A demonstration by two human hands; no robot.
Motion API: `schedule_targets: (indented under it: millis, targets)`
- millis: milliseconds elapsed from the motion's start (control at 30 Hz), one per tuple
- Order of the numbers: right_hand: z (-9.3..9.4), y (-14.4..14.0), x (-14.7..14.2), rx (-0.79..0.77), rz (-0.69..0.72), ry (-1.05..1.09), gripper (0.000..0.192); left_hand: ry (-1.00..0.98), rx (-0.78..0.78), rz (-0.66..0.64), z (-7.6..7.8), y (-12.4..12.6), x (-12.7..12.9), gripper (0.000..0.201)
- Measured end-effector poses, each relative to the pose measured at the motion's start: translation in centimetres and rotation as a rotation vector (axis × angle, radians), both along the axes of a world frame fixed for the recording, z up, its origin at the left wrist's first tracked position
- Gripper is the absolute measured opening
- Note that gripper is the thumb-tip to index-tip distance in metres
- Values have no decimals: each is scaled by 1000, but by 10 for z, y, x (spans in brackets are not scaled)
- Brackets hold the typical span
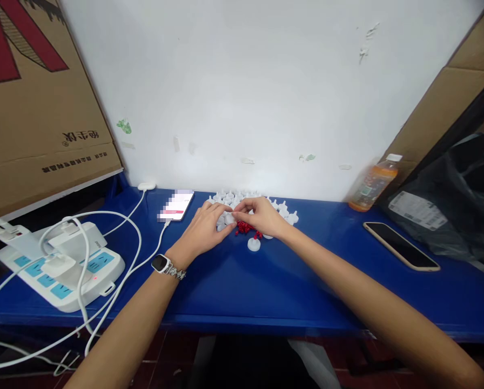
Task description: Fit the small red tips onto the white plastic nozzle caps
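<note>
Head view: a small white piece (229, 218) is held above the blue table (266, 294), near its back edge, between the finger and thumb of the left hand (207, 226). The fingertips of the right hand (256, 215) are pressed together at the same piece, but whether a tiny part is pinched in them cannot be told. Just below, a little heap of red bits (245, 227) is seen on the table. Nearer the front, a white cap (254, 245) is set flat, with red at its top. Behind the hands, many white caps with thin stems (282, 208) are gathered by the wall (242, 97). A watch (161, 263) is worn on the left wrist. To the left, a lit phone (177, 205) is joined to a white cable (161, 237), and a power strip (114, 267) is filled with plugs. To the right, a dark phone (402, 246), an orange drink bottle (374, 183) and a plastic bag (440, 202) are seen.
</note>
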State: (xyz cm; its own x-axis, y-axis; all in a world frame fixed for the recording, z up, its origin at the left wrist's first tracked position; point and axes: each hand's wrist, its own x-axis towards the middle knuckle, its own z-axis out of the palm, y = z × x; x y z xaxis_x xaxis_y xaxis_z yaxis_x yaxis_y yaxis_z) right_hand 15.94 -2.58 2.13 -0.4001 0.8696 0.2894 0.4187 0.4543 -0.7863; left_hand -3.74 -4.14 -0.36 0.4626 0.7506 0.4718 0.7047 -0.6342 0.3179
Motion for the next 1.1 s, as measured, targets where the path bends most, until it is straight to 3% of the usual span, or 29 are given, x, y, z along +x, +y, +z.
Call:
schedule_targets:
  millis: [67,167,400,633,767,867,967,1100]
  targets:
    - [-1,-6,4,-31,17,88,20,-6,-35,-30,1,-2,2,31]
    - [-5,-9,10,52,-27,72,22,-31,-58,-50,4,-3,2,31]
    - [-7,-14,8,392,38,-691,13,-56,-75,10,9,-3,-4,30]
    - [-14,-11,5,401,31,-769,11,-20,-76,-15,7,-3,1,27]
    - [-14,-10,7,388,-3,-572,10,-32,-96,2,5,-4,3,25]
    - [-12,-8,11,232,-59,-159,8,-32,-106,6,3,-6,6,25]
    - [-12,-7,16,42,-50,210,19,-34,-117,-25,2,-9,10,27]
    - [-15,-9,20,-88,30,430,31,-62,-149,-72,1,-14,15,32]
